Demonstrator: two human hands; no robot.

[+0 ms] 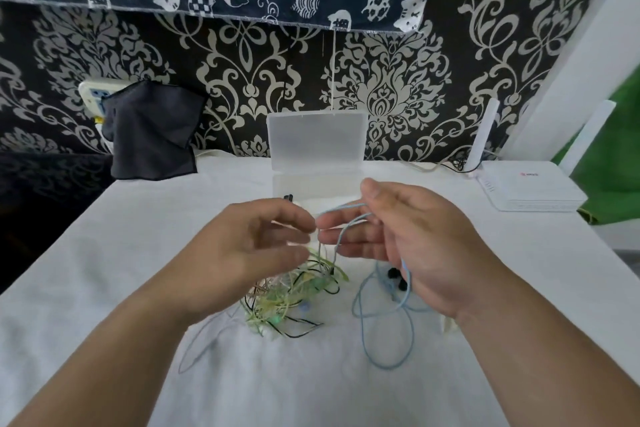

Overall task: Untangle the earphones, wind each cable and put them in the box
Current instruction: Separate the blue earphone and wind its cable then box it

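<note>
The box (317,139) is seen to be made of frosted, translucent plastic with a smooth, faintly glossy face. Beneath it the table (138,253) is covered in white cloth, matt and lightly creased. In front of the box, the light blue cable (408,282) is coated in a smooth, matt sheath, as is the yellow-green and black tangle (291,302). Left of the box a dark grey cloth (152,135) is shown soft and matt; right of it the white router (530,191) is cased in smooth plastic
</note>
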